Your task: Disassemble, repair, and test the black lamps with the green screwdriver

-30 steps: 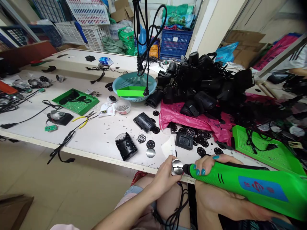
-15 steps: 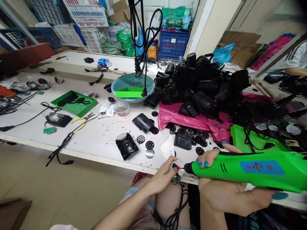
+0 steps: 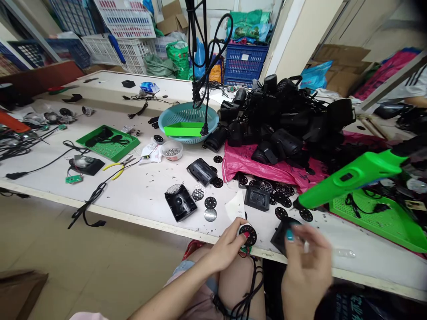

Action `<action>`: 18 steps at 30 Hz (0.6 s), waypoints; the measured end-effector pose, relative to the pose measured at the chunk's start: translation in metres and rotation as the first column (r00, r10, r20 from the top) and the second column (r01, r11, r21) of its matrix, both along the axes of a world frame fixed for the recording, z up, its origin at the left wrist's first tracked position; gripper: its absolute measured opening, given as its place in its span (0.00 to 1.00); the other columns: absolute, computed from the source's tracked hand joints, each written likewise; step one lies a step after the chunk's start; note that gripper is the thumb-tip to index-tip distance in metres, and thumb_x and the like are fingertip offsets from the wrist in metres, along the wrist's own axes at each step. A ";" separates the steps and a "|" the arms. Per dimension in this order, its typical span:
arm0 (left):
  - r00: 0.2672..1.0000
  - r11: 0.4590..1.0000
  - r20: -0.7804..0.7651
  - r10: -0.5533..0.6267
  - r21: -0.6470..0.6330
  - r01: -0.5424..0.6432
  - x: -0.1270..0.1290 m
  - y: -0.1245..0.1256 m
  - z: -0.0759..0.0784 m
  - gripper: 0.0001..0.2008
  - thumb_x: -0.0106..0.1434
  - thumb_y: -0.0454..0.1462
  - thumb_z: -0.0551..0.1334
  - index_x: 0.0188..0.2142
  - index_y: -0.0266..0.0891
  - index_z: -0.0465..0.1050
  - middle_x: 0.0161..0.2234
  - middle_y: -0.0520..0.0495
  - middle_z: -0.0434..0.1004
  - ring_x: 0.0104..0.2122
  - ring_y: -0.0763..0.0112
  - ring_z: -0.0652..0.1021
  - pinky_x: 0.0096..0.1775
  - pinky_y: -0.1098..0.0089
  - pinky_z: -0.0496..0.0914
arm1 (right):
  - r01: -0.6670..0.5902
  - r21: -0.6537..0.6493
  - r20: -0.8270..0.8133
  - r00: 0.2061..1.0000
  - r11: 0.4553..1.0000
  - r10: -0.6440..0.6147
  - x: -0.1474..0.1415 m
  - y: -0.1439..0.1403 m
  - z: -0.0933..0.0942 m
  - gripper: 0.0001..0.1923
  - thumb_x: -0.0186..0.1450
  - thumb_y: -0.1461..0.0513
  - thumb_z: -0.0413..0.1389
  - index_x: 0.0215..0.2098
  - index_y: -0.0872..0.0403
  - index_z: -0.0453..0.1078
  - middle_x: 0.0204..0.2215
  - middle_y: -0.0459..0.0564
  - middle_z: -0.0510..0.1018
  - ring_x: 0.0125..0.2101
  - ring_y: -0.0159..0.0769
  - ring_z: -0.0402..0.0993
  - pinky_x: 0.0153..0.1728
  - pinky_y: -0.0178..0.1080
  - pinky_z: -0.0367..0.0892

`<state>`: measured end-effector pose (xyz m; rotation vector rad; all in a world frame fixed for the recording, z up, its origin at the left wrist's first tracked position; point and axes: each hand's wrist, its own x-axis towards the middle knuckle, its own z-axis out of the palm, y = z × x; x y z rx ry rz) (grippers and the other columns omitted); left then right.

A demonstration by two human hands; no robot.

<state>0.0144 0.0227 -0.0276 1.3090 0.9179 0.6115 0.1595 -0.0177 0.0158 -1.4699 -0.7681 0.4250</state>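
Head view, single camera; worn on the person's head, facing forward and down across the counter [image 3: 140, 191]; near edge of counter close below the lens, hands nearest of all; far crates and wall well beyond the counter; no second view.

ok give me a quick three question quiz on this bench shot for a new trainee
1. True or false: the left hand holds a small round black disc part at the near table edge.
2. Multiple choice: where is the green power screwdriver now? A) gripped in the right hand B) off the hand, hanging tilted over the bench C) lying in the teal basket
3. Fill in: the small white bowl of screws sits just in front of the teal ____.

Key:
1. True.
2. B. The right hand is blurred, near a black part at the table edge, and is not on the tool.
3. Basket.
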 end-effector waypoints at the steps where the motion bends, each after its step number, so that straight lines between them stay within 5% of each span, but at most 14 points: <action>1: 1.000 1.000 -0.009 -0.001 0.012 0.001 0.000 0.000 0.001 0.10 0.68 0.40 0.51 0.47 0.42 0.63 0.43 0.49 0.70 0.46 0.62 0.69 0.52 0.64 0.62 | -0.109 -0.126 -0.054 0.993 0.986 0.103 0.001 -0.005 -0.013 0.23 0.60 0.54 0.65 0.51 0.52 0.71 0.46 0.54 0.75 0.47 0.42 0.73 0.48 0.44 0.71; 3: 0.999 0.999 -0.035 -0.004 0.035 0.006 0.000 0.000 0.004 0.11 0.69 0.40 0.51 0.48 0.42 0.63 0.44 0.48 0.70 0.47 0.62 0.70 0.52 0.65 0.62 | -0.332 -0.292 -0.210 0.937 0.897 0.278 0.002 -0.012 -0.033 0.22 0.59 0.50 0.65 0.44 0.54 0.73 0.39 0.54 0.78 0.40 0.42 0.75 0.41 0.42 0.74; 6: 0.996 0.999 -0.088 -0.005 0.051 0.010 0.000 -0.002 0.007 0.12 0.69 0.39 0.51 0.50 0.42 0.63 0.46 0.47 0.71 0.49 0.62 0.71 0.52 0.64 0.63 | -0.474 -0.305 -0.373 0.857 0.826 0.355 0.003 -0.014 -0.047 0.23 0.56 0.48 0.66 0.42 0.54 0.74 0.38 0.54 0.80 0.39 0.42 0.78 0.39 0.42 0.76; 14: 0.980 0.991 -0.196 -0.037 0.120 0.062 -0.002 -0.007 0.016 0.15 0.72 0.39 0.47 0.55 0.42 0.60 0.53 0.40 0.69 0.55 0.59 0.70 0.57 0.58 0.62 | -0.467 -0.287 -0.503 0.817 0.837 0.283 -0.001 -0.007 -0.044 0.25 0.48 0.51 0.72 0.38 0.55 0.75 0.36 0.53 0.83 0.37 0.41 0.80 0.40 0.41 0.77; 18: 0.969 0.987 -0.236 -0.068 0.128 0.100 -0.006 -0.007 0.013 0.22 0.71 0.50 0.51 0.57 0.41 0.60 0.53 0.39 0.69 0.54 0.55 0.69 0.58 0.54 0.60 | -0.476 -0.260 -0.583 0.771 0.840 0.256 0.008 -0.008 -0.047 0.25 0.48 0.51 0.73 0.39 0.54 0.76 0.36 0.53 0.83 0.38 0.39 0.79 0.38 0.37 0.76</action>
